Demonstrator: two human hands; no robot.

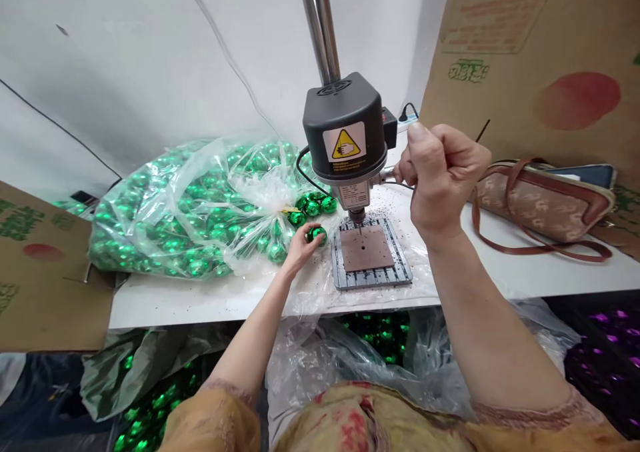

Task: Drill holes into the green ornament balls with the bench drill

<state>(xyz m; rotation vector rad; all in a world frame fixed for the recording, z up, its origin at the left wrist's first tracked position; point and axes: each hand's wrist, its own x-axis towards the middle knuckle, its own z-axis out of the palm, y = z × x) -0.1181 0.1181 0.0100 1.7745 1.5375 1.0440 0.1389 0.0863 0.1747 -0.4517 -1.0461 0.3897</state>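
Observation:
My left hand (pixel 301 247) grips a shiny green ball (pixel 317 234) just left of the drill press base. Several more green balls (pixel 313 208) lie behind it on the table. With a closed fist, my right hand (pixel 440 165) holds the feed lever (pixel 386 175) of a black bench drill press (pixel 344 129); the fingers hide most of the lever. Under the chuck (pixel 357 215), a brown square plate (pixel 370 255) with a small dark hole rests on the slotted metal base (pixel 373 280). The drill bit's tip sits above this plate.
A clear bag of green balls (pixel 200 205) fills the table's left side. Right stands a patterned handbag (pixel 545 199) before a cardboard box (pixel 530 52). Another box (pixel 45 272) is at the left edge. Dark shavings litter the press area. Below the table are bags of green balls (pixel 160 405).

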